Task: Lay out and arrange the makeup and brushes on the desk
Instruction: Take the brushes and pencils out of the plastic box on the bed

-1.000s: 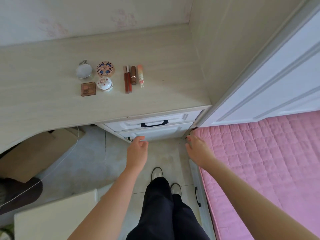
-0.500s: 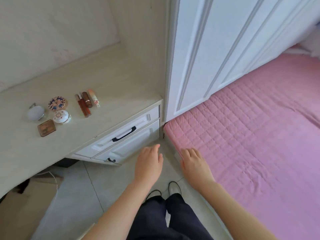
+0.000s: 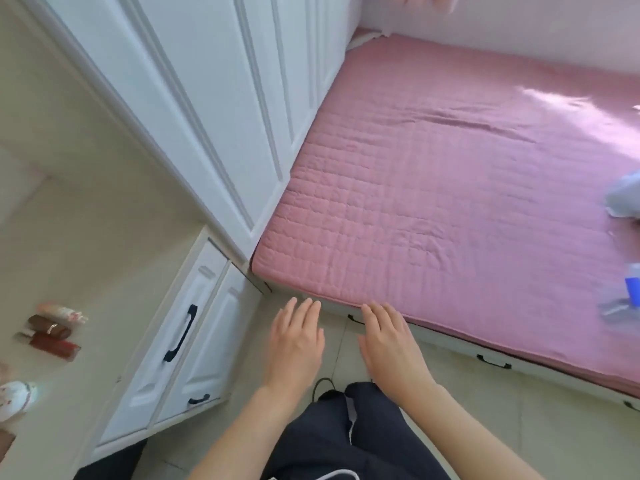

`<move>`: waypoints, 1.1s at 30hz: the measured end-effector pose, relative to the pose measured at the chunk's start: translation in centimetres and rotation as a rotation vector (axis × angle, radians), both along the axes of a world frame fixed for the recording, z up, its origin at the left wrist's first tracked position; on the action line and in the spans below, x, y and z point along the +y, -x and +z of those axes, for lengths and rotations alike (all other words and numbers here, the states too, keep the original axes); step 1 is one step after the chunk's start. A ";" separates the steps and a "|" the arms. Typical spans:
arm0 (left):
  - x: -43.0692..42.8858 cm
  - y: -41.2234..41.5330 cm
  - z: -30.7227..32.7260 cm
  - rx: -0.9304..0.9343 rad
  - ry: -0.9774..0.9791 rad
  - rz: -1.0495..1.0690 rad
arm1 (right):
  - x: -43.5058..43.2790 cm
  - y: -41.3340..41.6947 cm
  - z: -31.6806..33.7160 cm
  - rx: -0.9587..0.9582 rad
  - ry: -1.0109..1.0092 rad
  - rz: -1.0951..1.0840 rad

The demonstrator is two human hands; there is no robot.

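Desk (image 3: pixel 86 258) left of bed (image 3: pixel 467 202)

A pale wood-grain desk top (image 3: pixel 86 244) is carrying three tubes lying side by side near its front edge: a pale pink patterned tube (image 3: pixel 62 311), a brown tube (image 3: pixel 48 329) and a red tube (image 3: pixel 52 344). A white round floral jar (image 3: pixel 15 398) is sitting near them. At the far right of a pink quilted bed cover (image 3: pixel 450 202), a blurred whitish bundle (image 3: pixel 623 199) and a clear item with a blue label (image 3: pixel 623 296) are lying apart.

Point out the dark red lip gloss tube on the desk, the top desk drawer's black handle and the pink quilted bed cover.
Dark red lip gloss tube (image 3: pixel 52 345), head view, mid-body.
Top desk drawer's black handle (image 3: pixel 182 332), head view, mid-bar.
Pink quilted bed cover (image 3: pixel 450 209), head view, bare middle.
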State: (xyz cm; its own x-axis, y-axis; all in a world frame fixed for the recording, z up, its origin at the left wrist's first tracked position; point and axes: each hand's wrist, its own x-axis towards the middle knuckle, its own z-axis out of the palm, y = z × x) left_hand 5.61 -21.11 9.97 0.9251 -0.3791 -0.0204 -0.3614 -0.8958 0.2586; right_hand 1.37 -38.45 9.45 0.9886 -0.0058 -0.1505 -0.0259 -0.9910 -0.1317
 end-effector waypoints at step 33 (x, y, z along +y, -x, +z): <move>-41.1 22.3 0.4 -0.006 -0.017 -1.136 | -26.9 36.1 1.5 0.020 -0.037 -1.207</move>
